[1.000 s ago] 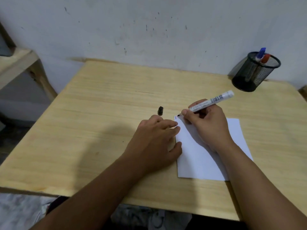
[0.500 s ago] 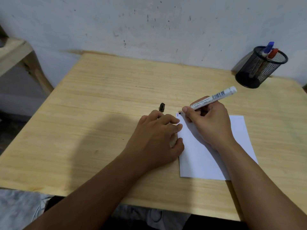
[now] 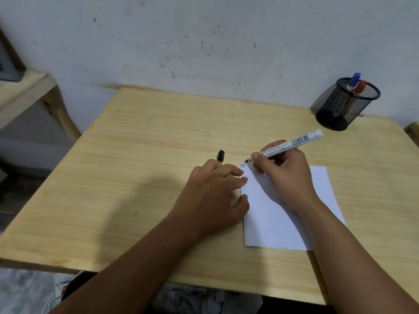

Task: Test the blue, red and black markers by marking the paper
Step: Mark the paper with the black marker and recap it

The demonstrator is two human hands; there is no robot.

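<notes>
While the right hand [image 3: 286,175] pinches the black marker [image 3: 288,145] low on its smooth white barrel, tip at the paper [image 3: 317,189]'s far-left corner, a light, short stroke should suffice. The left hand [image 3: 213,196], holding nothing, pins the thin sheet's left edge flat on the grained wooden table [image 3: 147,155]; its cap [image 3: 220,155] lies just beyond.

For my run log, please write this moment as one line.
right hand: holds black marker, tip at paper corner | left hand: steadies paper | cap: on table
</notes>
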